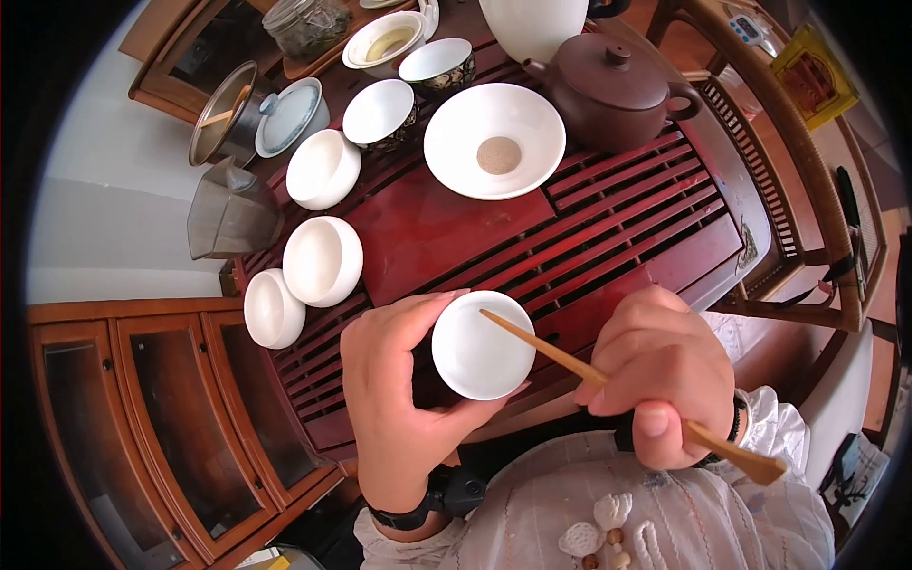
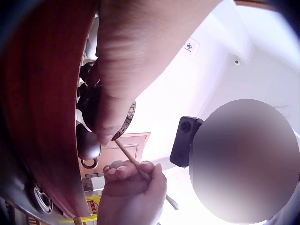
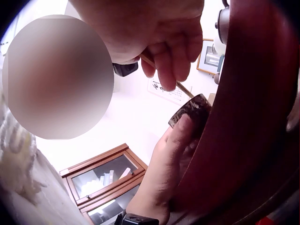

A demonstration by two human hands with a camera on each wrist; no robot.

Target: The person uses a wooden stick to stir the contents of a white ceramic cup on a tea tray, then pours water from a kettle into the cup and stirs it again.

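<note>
In the head view my left hand [image 1: 382, 385] grips a small tea cup [image 1: 480, 356] by its sides, thumb at the near side and fingers at the far side. The cup is white inside; the right wrist view shows a dark patterned outside [image 3: 199, 104]. My right hand [image 1: 665, 370] holds a thin wooden tea stick [image 1: 549, 350] with fingers curled round it. Its pointed end lies over the cup's mouth, and its broad flat end sticks out behind the hand. Both hands are at the near edge of a red slatted tea tray [image 1: 427, 242].
On the tray stand a wide white bowl [image 1: 456, 152], a dark brown teapot [image 1: 608, 90], white cups [image 1: 323, 171] and patterned cups [image 1: 380, 112]. A clear pitcher [image 1: 228, 214] and lidded bowl [image 1: 290, 119] are at the left. A woven chair [image 1: 826, 180] stands right, a wooden cabinet [image 1: 171, 408] left.
</note>
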